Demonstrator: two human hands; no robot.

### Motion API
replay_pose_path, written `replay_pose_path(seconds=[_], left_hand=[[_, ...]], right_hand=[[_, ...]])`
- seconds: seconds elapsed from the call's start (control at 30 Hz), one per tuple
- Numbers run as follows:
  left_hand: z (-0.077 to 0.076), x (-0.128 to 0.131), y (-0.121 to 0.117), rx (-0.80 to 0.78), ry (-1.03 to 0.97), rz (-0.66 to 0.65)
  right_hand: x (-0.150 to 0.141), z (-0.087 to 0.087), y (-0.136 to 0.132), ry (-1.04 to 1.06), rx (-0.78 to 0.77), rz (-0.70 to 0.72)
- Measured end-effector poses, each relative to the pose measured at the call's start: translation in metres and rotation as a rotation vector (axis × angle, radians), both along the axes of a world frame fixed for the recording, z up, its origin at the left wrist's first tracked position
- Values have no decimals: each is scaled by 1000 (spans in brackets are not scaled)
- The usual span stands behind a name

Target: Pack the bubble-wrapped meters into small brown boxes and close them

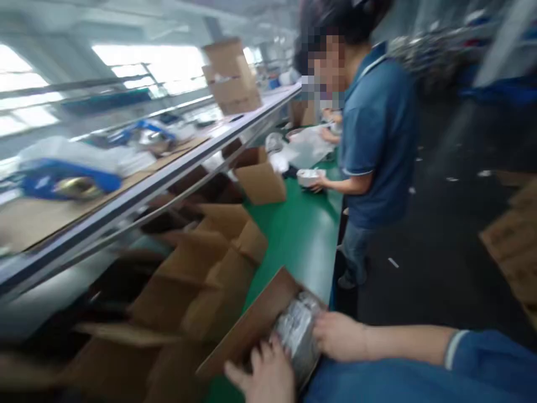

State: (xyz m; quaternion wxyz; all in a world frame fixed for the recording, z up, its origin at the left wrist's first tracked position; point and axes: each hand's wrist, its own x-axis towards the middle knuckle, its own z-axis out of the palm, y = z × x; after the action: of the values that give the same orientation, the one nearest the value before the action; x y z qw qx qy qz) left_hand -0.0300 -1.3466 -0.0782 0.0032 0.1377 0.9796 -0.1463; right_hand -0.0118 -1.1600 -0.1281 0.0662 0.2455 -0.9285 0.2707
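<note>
In front of me at the bottom of the head view, an open cardboard box (255, 322) stands tilted, with its tall flap raised. Inside it lies a shiny grey, plastic-wrapped package (297, 324); what is under the wrap is hidden. My left hand (268, 372) is open, its fingers spread across the box's inner side and against the wrapped contents. On the other side, my right hand (340, 337) has curled fingers at the near edge of the box, pressing by the wrapping. Motion blur hides the exact fingertip contact.
A green conveyor belt (300, 240) runs ahead. Open cartons (201, 268) line its left side beneath a raised shelf (126, 204) holding blue items and stacked boxes. A co-worker (377, 123) stands at the belt's right, holding a white object (309, 177). Cardboard (514, 240) lies at right.
</note>
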Motion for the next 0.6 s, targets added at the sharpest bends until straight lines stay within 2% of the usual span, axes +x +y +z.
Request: replay_pose_path(seconds=[0.03, 0.1, 0.2, 0.27, 0.33, 0.43, 0.53, 0.6], left_hand=[[3, 16, -7, -47, 26, 57], [0, 35, -7, -92, 27, 97], [-19, 42, 4, 18, -34, 170], [-32, 41, 10, 108, -47, 260], [-41, 35, 11, 171, -63, 357], [-47, 21, 5, 232, -64, 470], [-48, 8, 0, 277, -47, 519], [-46, 6, 0, 299, -40, 522]], right_hand=[[5, -2, -2, 4, 12, 81], [7, -1, -1, 17, 86, 135], [0, 5, -4, -71, 198, 75], [-10, 4, -15, -207, 181, 48], [-22, -5, -29, -306, 133, 41], [-45, -29, -47, -375, 64, 50], [-62, -50, -57, -448, -39, -17], [-63, -53, -58, -488, -101, -59]])
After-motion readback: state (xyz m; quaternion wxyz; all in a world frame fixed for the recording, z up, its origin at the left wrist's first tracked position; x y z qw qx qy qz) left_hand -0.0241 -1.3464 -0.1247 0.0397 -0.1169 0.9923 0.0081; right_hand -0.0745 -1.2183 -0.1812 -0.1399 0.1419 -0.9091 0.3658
